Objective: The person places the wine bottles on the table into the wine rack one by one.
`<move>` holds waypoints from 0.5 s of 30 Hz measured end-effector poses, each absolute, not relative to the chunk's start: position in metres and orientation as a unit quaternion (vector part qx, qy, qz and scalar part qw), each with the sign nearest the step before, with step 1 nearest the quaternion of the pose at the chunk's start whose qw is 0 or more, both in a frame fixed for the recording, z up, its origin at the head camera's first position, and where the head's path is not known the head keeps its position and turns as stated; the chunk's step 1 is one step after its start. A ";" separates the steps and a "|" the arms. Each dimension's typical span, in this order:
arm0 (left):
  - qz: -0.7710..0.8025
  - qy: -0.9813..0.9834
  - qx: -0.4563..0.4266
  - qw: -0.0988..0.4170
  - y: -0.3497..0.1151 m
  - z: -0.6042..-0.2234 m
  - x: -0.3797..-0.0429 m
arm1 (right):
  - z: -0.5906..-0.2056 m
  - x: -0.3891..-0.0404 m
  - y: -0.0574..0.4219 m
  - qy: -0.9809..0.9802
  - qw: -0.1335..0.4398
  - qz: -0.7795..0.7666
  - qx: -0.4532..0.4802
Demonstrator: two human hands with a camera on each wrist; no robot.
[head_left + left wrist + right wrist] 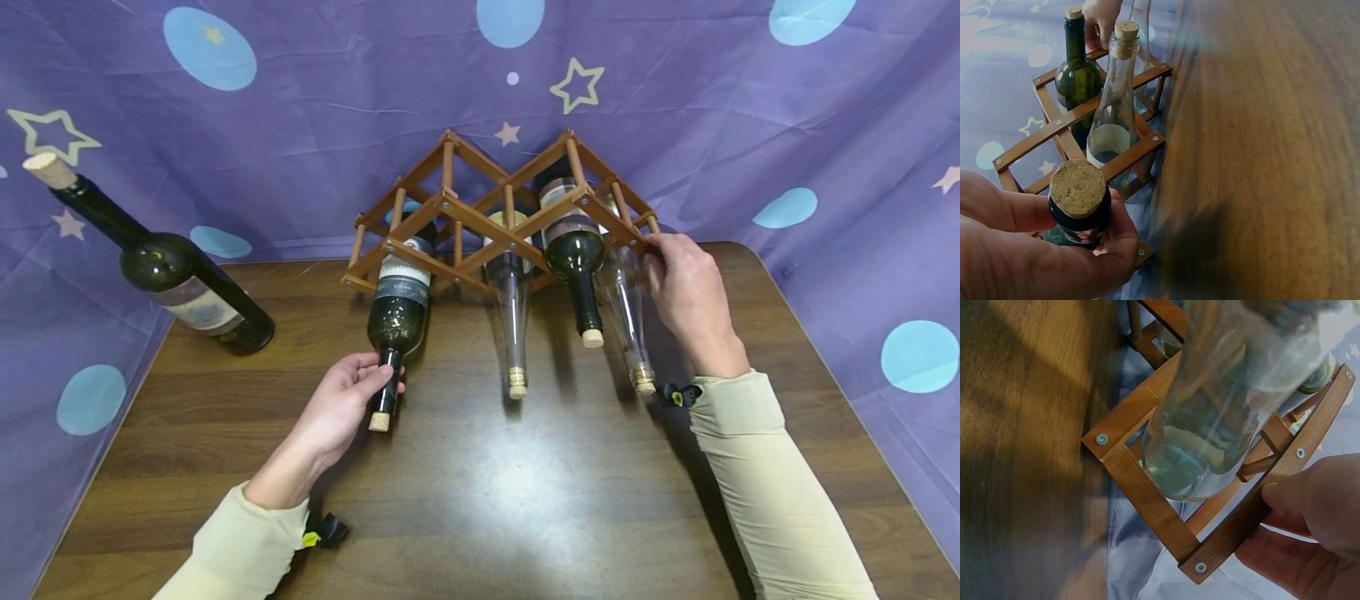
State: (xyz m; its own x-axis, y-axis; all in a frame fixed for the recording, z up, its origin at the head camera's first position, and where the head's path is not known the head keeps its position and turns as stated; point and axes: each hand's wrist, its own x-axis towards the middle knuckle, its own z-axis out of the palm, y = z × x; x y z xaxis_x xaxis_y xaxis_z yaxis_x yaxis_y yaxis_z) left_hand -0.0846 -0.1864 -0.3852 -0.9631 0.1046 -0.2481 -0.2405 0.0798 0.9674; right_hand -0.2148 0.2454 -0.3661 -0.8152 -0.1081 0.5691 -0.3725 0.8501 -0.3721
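A wooden folding wine rack (480, 218) stands at the back of the table with several corked bottles lying in it, necks toward me. My left hand (339, 408) grips the neck of a dark green wine bottle (397, 321) in the rack's left slot; its cork (1079, 187) faces the left wrist camera. At the rack's right end, my right hand (692, 292) pinches a slat (1241, 519) between thumb and fingers. Just left of that hand lies a clear glass bottle (624, 308). Another clear bottle (513, 308) and a dark bottle (573, 250) occupy the middle.
On the table's left side, a corked dark wine bottle (198, 287) stands upright. The brown wooden table (480, 500) runs forward from the rack. Behind it hangs a purple cloth (360, 100) with stars and blue dots.
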 end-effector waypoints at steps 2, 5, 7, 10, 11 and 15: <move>0.680 0.722 -0.048 0.122 -0.185 -0.386 -0.087 | -0.366 -0.215 0.245 -0.922 0.274 0.240 0.129; 0.684 0.719 -0.051 0.116 -0.183 -0.386 -0.090 | -0.366 -0.214 0.246 -0.922 0.275 0.240 0.129; 0.686 0.717 -0.051 0.114 -0.183 -0.385 -0.092 | -0.366 -0.215 0.246 -0.922 0.276 0.239 0.130; 0.690 0.713 -0.052 0.115 -0.182 -0.384 -0.094 | -0.366 -0.215 0.245 -0.922 0.277 0.239 0.130; 0.691 0.712 -0.052 0.115 -0.182 -0.384 -0.095 | -0.366 -0.215 0.245 -0.922 0.277 0.239 0.130; 0.697 0.706 -0.051 0.116 -0.182 -0.383 -0.098 | -0.366 -0.215 0.245 -0.921 0.277 0.239 0.132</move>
